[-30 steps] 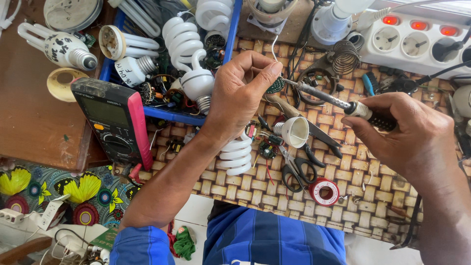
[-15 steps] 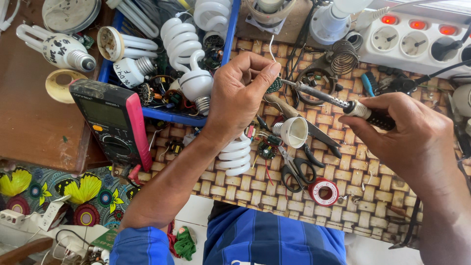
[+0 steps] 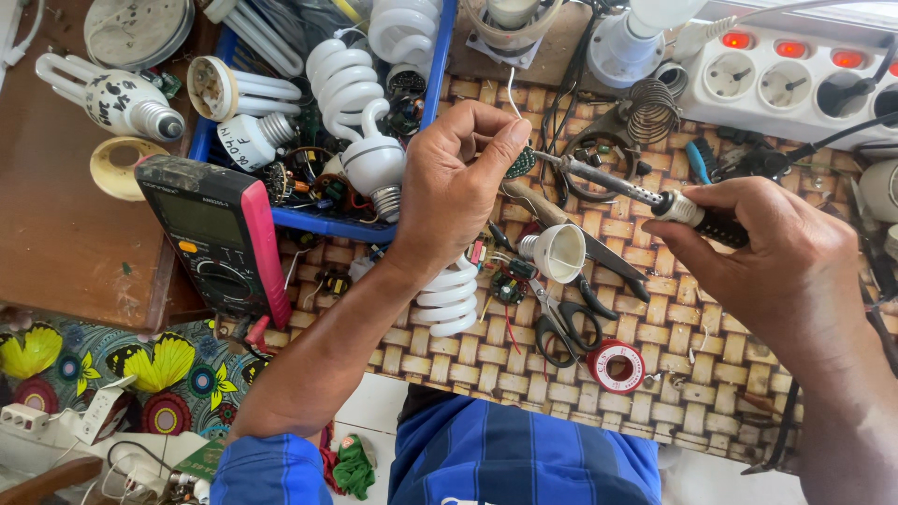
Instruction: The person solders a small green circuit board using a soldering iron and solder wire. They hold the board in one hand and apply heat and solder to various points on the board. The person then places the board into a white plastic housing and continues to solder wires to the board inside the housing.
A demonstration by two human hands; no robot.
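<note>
My left hand (image 3: 460, 182) pinches a small round green circuit board (image 3: 520, 163) between thumb and fingers above the woven mat. My right hand (image 3: 767, 245) grips the black handle of a soldering iron (image 3: 619, 187), whose metal tip points left and meets the board's edge. Under my left wrist lies a white spiral lamp tube (image 3: 447, 297), and beside it sit its white base cap (image 3: 556, 252) and another small circuit board (image 3: 508, 283) with red wires.
A blue tray (image 3: 318, 223) of spiral and tube lamps stands at the back left. A dark multimeter with a pink side (image 3: 220, 238) lies left. Scissors (image 3: 559, 327), a red tape roll (image 3: 615, 366), pliers and a white power strip (image 3: 786, 75) crowd the mat (image 3: 711, 374).
Both hands hold almost still; the iron's tip stays at the small board, with only a slight shift of the hands.
</note>
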